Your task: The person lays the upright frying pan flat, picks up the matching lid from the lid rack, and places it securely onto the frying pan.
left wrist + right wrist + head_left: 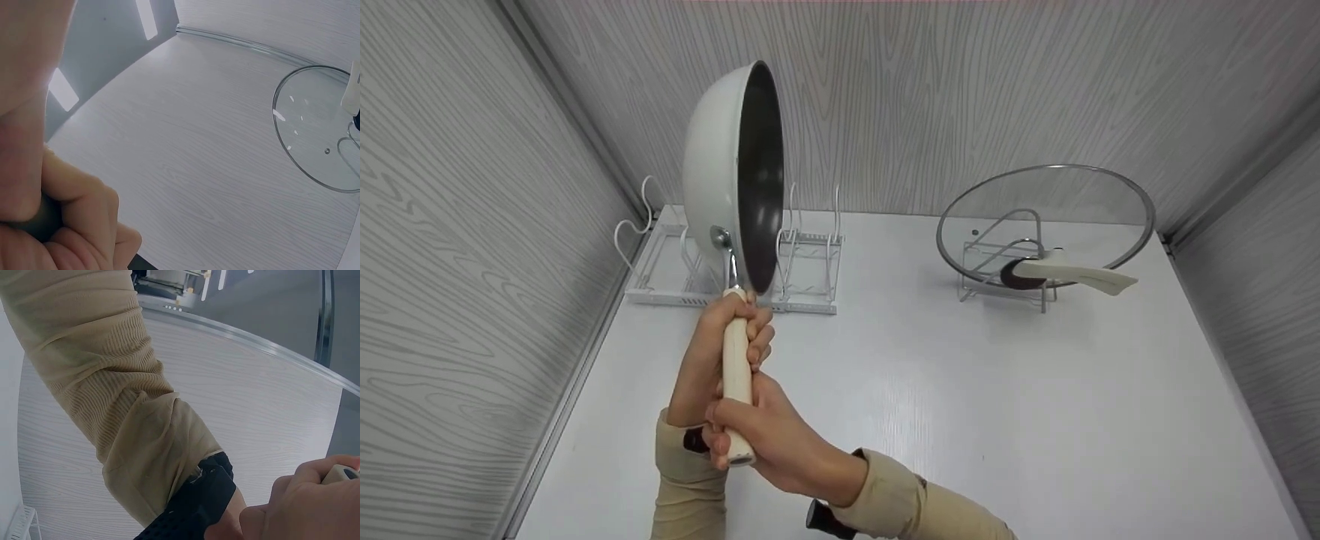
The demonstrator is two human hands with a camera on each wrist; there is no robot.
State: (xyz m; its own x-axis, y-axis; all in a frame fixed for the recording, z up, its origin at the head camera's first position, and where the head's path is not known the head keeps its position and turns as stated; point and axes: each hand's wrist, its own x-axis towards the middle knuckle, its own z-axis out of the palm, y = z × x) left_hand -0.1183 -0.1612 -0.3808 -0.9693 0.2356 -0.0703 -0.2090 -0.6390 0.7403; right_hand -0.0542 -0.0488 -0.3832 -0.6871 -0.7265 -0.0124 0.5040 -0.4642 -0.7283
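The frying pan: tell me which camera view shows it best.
The head view. There the whole frying pan shows, held up on edge, dark inside facing right, with the left hand and right hand gripping its cream handle. The right wrist view catches only the handle's end; the left wrist view shows no recognisable part of the pan.

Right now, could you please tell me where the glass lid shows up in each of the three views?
Head view: the glass lid stands tilted on its wire stand at right, far side of the white table.
Left wrist view: the lid fills the right edge, partly cut off by the frame.
Right wrist view: not in it; a beige sleeve fills most of the picture.
Shared landmark: the white table appears in the head and right wrist views.
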